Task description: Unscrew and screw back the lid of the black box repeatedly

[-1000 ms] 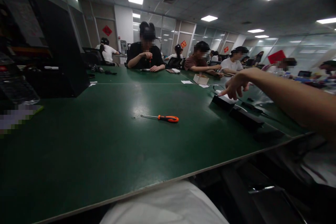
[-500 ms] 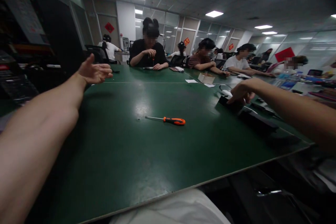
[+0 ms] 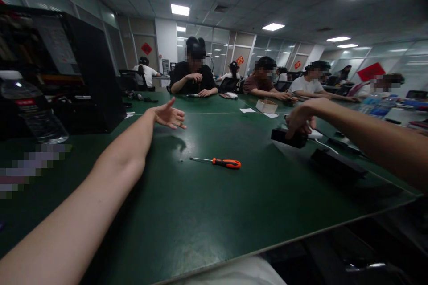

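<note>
My right hand (image 3: 300, 120) is closed around a black box-shaped piece (image 3: 288, 138), just above the table on the right; its exact kind I cannot make out. A second long black piece (image 3: 338, 163) lies nearer to me on the right, apart from the hand. Over the left part of the green table (image 3: 187, 222) my left hand (image 3: 170, 115) hovers open, fingers spread, holding nothing. Between the hands a screwdriver (image 3: 226, 163) with an orange and black handle lies flat, its metal shaft pointing left.
A clear water bottle (image 3: 33, 107) and an open black computer case (image 3: 90, 71) stand at the left. A small light-coloured box (image 3: 266, 106) and white papers (image 3: 247, 110) lie farther back. Several people sit across the table, one holding a tool. A white cable (image 3: 326, 146) runs at right.
My left hand has moved right and inward over the table. My right hand has shifted the black box-shaped piece away from the other long black piece. The view has turned slightly left.
</note>
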